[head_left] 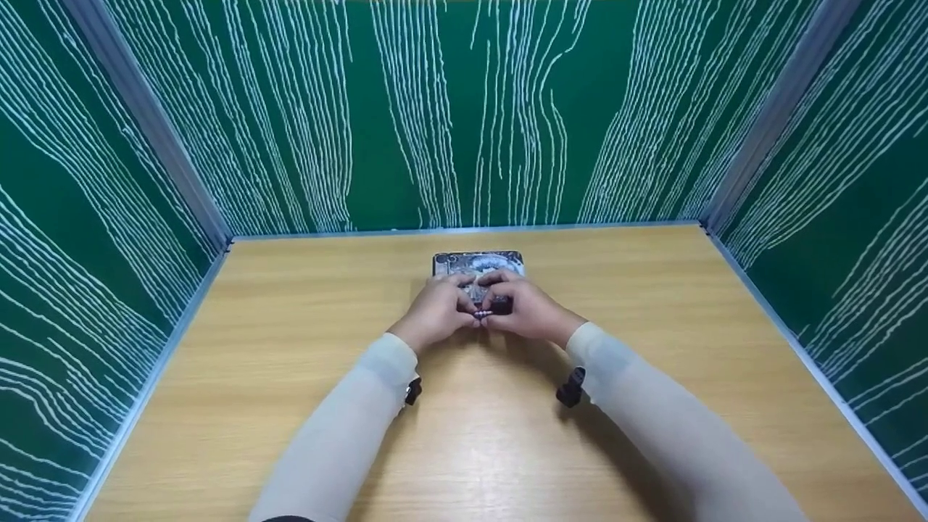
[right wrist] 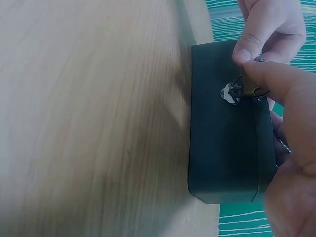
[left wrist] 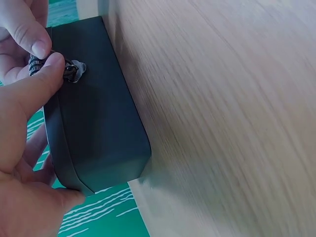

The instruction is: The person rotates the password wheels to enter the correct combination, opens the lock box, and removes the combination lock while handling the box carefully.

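A dark box (left wrist: pixel 98 113) with a patterned lid (head_left: pixel 500 262) rests on the table, its front facing the person. At the middle of that front is a silvery clasp plate (left wrist: pixel 79 70), with a small combination padlock (left wrist: pixel 35 64) hanging by it. My left hand (head_left: pixel 437 308) pinches one end of the padlock between thumb and index finger, other fingers along the lid. From the other side, my right hand (head_left: pixel 533 310) pinches it too, thumb and fingertip meeting the left ones. The fingertips hide part of the number dials.
The light wooden table (head_left: pixel 478 449) is walled at the back and sides by green panels (head_left: pixel 391 145) with white wavy lines. A dark wrist device (head_left: pixel 571 388) hangs under the right sleeve (head_left: pixel 652 406), another under the left.
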Tool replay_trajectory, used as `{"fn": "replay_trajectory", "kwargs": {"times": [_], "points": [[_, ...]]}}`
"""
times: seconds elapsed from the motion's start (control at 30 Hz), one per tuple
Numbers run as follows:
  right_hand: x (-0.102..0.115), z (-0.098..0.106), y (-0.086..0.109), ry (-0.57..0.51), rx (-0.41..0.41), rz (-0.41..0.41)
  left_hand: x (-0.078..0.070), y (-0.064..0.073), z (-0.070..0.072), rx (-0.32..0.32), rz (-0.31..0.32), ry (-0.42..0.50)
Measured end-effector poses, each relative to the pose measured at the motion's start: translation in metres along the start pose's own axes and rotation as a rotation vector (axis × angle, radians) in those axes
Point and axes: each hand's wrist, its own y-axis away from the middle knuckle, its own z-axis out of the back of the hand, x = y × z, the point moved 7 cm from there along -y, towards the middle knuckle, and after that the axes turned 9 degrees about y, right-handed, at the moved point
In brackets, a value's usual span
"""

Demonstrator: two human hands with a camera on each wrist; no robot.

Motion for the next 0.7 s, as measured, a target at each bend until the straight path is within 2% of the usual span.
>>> {"fn": "replay_trajectory", "kwargs": {"times": [0.33, 0.7], "points": [[0.0014, -0.0004, -0.0011, 0.002, -0.020, 0.049, -0.0025, 0.0010, 0.0019, -0.011, -0.066, 0.001], [0.0007, -0.0011, 0.0017, -0.010, 0.006, 0.020, -0.0012, 0.0026, -0.0001, -0.012, -0.013, 0.039]]}}
